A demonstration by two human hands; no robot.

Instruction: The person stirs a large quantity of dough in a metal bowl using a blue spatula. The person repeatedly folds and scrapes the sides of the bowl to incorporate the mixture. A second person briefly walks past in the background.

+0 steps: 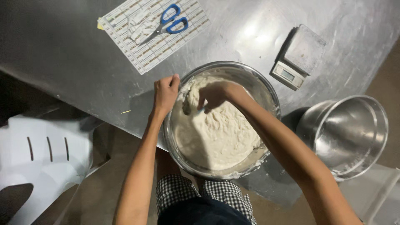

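Label sheet (160, 39): flat on steel table (62, 50), far left of centre; rectangular, lying askew; white ground, rows of small yellowish-brown printed labels.
Overlay: blue-handled scissors (166, 24) and a few loose white scraps resting on sheet.
Scale screen (288, 75): small grey rectangular display on front lip of white kitchen scale (298, 56), far right; readout illegible.

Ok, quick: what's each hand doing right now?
Left hand: closed on the rim of the steel bowl.
Right hand: closed around a small tool in the dough; tool unclear.
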